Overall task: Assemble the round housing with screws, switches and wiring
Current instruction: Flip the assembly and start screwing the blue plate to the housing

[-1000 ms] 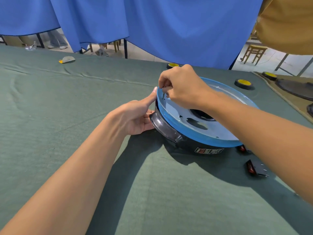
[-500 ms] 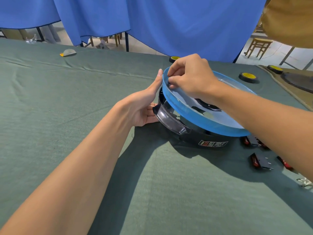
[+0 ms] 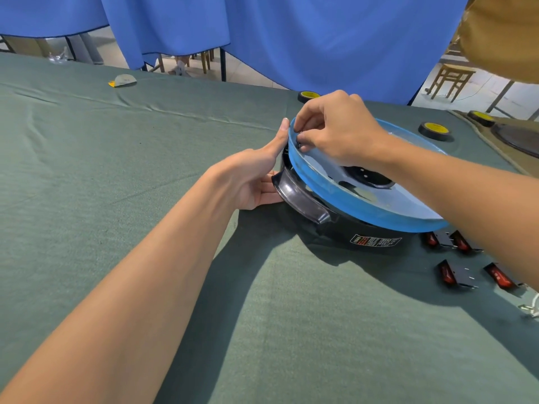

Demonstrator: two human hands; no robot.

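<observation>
The round housing (image 3: 354, 207), a black base under a blue-rimmed plate, sat on the green-clothed counter (image 3: 116, 170) right of centre, tilted up at its left edge. The right hand (image 3: 335, 128) reached over that edge, its curled fingertips pinching a small dark piece (image 3: 299, 144) just inside the rim; what it was I could not tell. The left hand (image 3: 252, 180) lay flat against the housing's left side, thumb straight up along the blue rim, fingers against the smoky handle (image 3: 300, 196). A label (image 3: 376, 241) on the black wall carried red and white print too small to read. Four red switches (image 3: 453, 275) lay just right of the housing, near a white wire (image 3: 533, 312) at the frame edge. Yellow-centred tape rolls (image 3: 434, 131) sat behind it. Bare cloth stretched left and forward.
</observation>
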